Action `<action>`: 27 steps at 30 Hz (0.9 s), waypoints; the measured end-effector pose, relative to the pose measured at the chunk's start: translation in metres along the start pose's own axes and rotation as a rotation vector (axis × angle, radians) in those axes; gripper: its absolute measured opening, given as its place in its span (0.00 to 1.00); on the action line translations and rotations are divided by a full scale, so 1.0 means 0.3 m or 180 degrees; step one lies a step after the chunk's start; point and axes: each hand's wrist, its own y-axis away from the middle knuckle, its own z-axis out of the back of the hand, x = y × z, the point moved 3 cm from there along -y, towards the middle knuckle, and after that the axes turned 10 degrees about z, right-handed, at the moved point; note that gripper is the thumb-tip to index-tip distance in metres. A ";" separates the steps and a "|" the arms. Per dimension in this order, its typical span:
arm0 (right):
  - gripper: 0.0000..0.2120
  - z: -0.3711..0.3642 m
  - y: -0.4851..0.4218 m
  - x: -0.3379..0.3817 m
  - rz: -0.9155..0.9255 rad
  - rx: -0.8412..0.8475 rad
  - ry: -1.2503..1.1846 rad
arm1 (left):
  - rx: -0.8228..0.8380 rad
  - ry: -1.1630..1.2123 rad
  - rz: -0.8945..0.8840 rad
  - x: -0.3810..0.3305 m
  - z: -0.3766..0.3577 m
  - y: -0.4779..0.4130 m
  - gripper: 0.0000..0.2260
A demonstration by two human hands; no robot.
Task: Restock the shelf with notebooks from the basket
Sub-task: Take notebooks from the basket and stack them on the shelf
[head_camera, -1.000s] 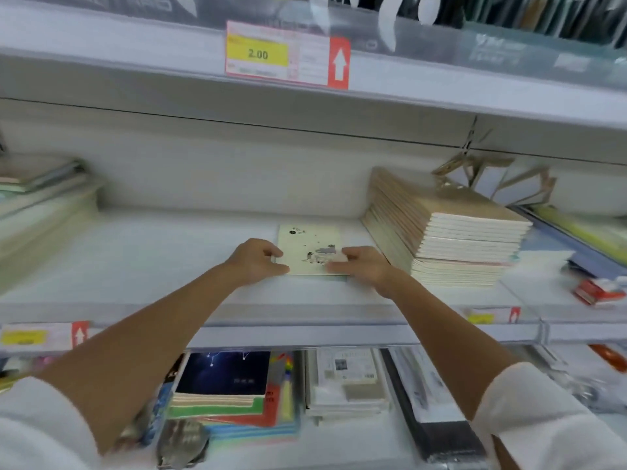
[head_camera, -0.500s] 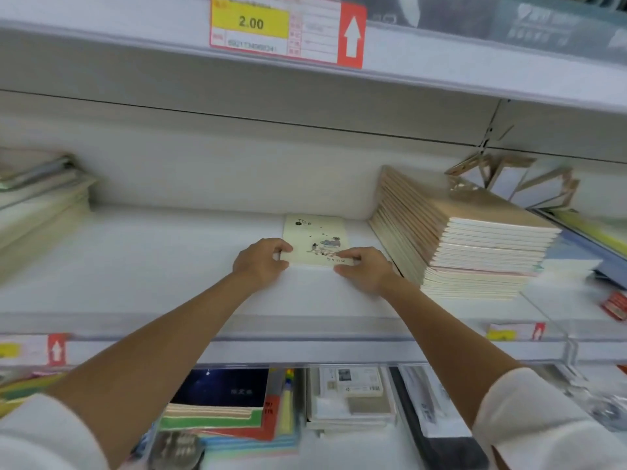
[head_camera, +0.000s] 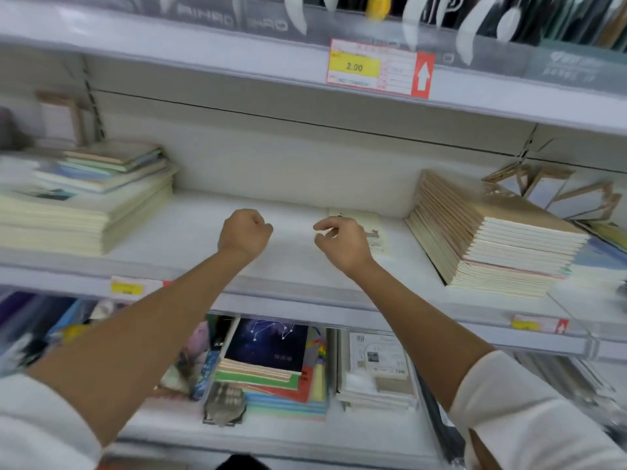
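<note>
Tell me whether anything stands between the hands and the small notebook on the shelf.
Nothing visible does. The right hand overlaps the left edge of the notebook in this view; the left hand hangs farther left over the bare shelf. The tall stack sits to its right, apart.

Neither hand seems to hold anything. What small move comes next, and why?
Probably withdraw both hands to fetch another notebook: the left hand and right hand hold nothing, and the cream notebook lies flat on the shelf beside the stack.

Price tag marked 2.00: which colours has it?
The price tag is white, with a yellow patch and a red strip bearing a white arrow; head view.
</note>
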 end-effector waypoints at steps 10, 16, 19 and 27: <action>0.06 -0.582 0.283 0.512 0.0579 0.1047 -0.0691 | -0.0359 -0.0140 0.1322 0.566 0.677 0.284 0.09; 0.07 -1.024 0.614 0.601 0.0481 0.2229 -0.0742 | -0.0810 0.0093 0.2209 1.046 0.954 0.577 0.10; 0.08 -1.205 0.792 0.597 0.0356 0.2840 -0.0662 | -0.0876 0.0144 0.2555 1.241 1.035 0.719 0.07; 0.04 -1.456 1.095 0.452 -0.0007 0.3410 -0.0393 | -0.0670 0.0463 0.3700 1.631 1.042 1.039 0.10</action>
